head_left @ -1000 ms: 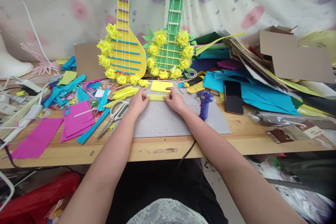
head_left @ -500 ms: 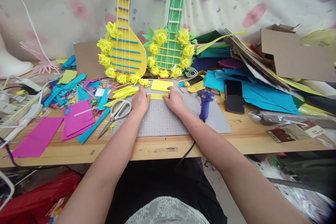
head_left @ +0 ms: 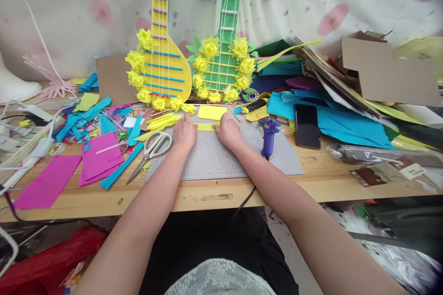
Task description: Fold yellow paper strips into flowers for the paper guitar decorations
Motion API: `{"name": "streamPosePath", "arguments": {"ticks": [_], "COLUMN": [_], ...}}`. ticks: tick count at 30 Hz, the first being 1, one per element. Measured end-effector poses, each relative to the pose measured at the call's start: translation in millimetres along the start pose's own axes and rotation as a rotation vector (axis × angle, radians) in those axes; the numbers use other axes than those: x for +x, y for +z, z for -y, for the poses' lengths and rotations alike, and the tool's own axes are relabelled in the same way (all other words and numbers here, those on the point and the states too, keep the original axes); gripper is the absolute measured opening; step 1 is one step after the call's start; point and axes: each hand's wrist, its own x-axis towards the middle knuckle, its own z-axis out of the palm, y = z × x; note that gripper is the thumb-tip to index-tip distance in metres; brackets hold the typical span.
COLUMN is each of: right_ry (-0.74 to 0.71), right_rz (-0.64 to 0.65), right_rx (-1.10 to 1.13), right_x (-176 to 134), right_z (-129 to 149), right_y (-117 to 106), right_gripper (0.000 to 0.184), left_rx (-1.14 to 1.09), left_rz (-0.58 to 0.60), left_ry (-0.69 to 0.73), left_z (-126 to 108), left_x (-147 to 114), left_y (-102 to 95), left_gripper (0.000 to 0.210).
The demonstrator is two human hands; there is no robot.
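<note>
A narrow yellow paper strip lies crosswise low over the grey cutting mat. My left hand is closed on its left end and my right hand on its right end, with the fingertips partly hidden. Just beyond the strip, between my hands, is a flat yellow rectangle of paper. Grey-handled scissors lie left of my left hand, beside a bundle of yellow strips. To the right of my right hand stands a blue glue gun.
A yellow paper guitar and a green one, trimmed with yellow flowers, stand at the back. Paper scraps and magenta sheets cover the left. On the right are a phone, blue paper and stacked cardboard.
The view has shifted slightly. Both hands stay at the ends of the yellow strip, which looks a little narrower than before.
</note>
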Motion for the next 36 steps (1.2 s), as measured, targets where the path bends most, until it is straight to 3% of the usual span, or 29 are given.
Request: {"name": "streamPosePath", "arguments": {"ticks": [8,13,21,32,36], "right_ry": [-0.095,-0.151,-0.120,-0.116,-0.134], "right_rz": [-0.006,-0.045,-0.117,-0.013,0.007], "right_rx": [-0.070,-0.145,-0.175,-0.177,-0.166], "right_x": [1,0,-8,-6,-5], "right_z": [-1,-2,9,3,-2], "right_y": [4,8,10,4,4], "right_gripper": [0.022,0.022,0.047,0.030,0.029], "left_rx": [0.040,0.028,0.011,-0.002,-0.042], "left_rz": [-0.042,-0.099,-0.124,-0.047,-0.052], "left_ry": [0.128,0.114,0.076,-0.004,0.001], "left_z": [6,7,-1,8,15], "left_x": [1,-1,-7,-7,-5], "left_y": [6.4,8.0,7.9,7.0,8.2], "left_gripper": [0.020,0.020,0.039,0.024,0.032]}}
